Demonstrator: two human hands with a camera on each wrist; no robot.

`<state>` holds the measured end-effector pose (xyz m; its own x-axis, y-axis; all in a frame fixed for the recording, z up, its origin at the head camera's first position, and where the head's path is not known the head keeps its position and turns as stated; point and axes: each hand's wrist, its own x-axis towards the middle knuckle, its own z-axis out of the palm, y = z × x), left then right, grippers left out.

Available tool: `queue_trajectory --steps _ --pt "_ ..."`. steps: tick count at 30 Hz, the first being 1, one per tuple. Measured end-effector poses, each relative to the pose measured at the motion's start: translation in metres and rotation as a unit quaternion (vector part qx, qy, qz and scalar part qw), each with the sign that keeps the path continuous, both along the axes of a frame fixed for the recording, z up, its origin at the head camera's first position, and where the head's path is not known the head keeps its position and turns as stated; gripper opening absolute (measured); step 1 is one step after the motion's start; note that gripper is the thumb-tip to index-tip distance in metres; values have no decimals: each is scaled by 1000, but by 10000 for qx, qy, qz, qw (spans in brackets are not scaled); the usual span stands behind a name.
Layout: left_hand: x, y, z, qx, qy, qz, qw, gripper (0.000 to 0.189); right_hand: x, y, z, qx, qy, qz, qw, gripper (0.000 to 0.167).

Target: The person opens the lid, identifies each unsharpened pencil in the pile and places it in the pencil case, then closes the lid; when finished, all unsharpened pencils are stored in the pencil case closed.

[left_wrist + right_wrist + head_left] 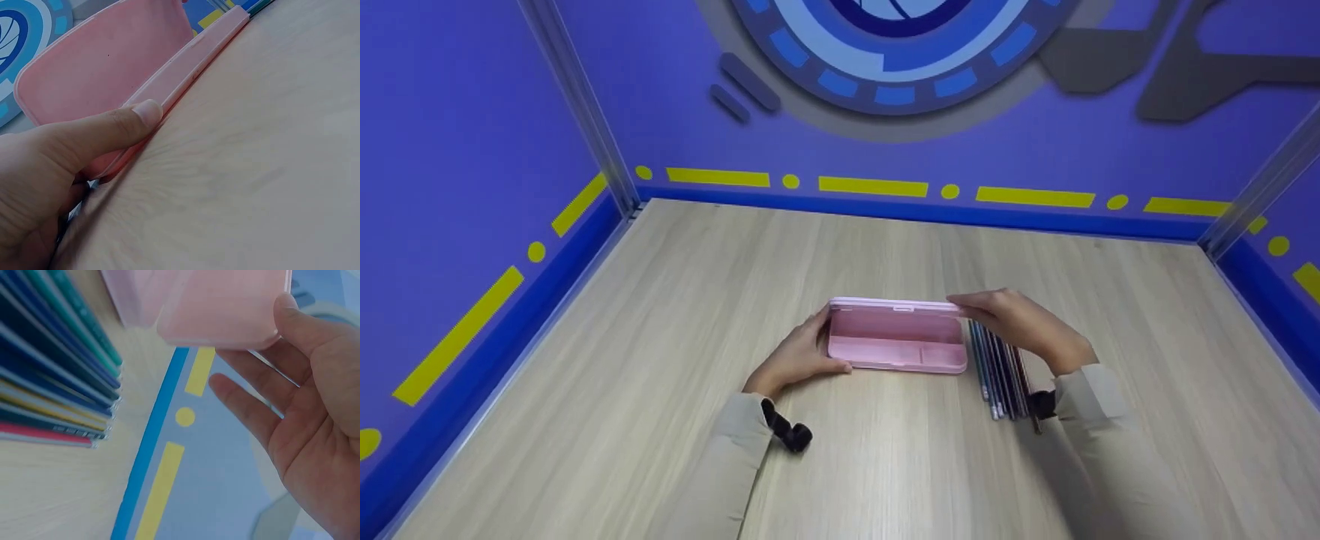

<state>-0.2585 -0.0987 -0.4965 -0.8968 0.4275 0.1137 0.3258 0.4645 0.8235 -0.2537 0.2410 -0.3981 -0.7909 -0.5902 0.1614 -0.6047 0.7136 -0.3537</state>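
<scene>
Seen from the head, the pink case (877, 354) lies on the desk (885, 457), long axis nine to three o'clock, its raised lid (892, 325) facing six. The left hand (795, 356) grips its nine o'clock end; the right hand (1024, 322), at two, pinches the lid's edge. Pencils (997, 375) lie at four.

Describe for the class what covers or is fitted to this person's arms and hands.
The left sleeve and right sleeve are long, plain and light beige, with no markings visible. The left hand and right hand wear no gloves. By each wrist is a small black fitting: the left fitting has a rounded end; the right fitting is partly hidden.
</scene>
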Motion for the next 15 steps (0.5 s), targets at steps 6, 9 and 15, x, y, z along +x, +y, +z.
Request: queue_trajectory --steps 6,9,15 --pt "-2 0 0 126 -46 -38 9999 116 -2 5 -2 -217 -52 -34 9997 31" --pt "-2 0 -1 123 -65 -34 9999 117 -2 4 -3 -312 19 -59 9995 30" --pt "-2 0 -2 -45 38 -15 10000 118 -3 3 -5 -653 264 -322 9970 25"
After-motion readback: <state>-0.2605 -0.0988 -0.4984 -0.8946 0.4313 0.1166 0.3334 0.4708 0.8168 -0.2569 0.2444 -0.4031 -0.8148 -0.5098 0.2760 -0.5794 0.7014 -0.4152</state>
